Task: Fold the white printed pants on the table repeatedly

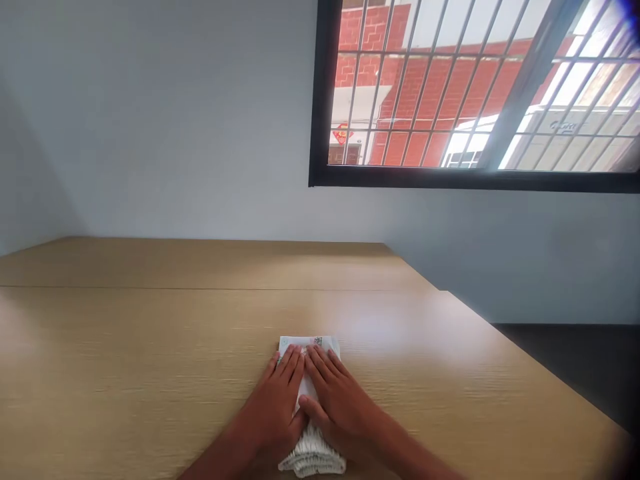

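A folded white diaper (314,448) lies on the table at the bottom centre, with small coloured prints at its far end and gathered, ribbed layers at its near end. My left hand (280,393) rests flat on its left side, fingers stretched forward. On the right side, my right hand (336,393) presses down in the same way. The fingertips of both hands nearly meet near the far end. My thumbs touch or overlap across the middle, and the hands hide much of the diaper.
The light wood table (150,347) spans the view, with a seam across its far part and a slanting right edge. Behind it stands a pale wall (175,120). A dark-framed window (400,175) with metal bars is at upper right. Dark floor (565,367) shows beyond the right edge.
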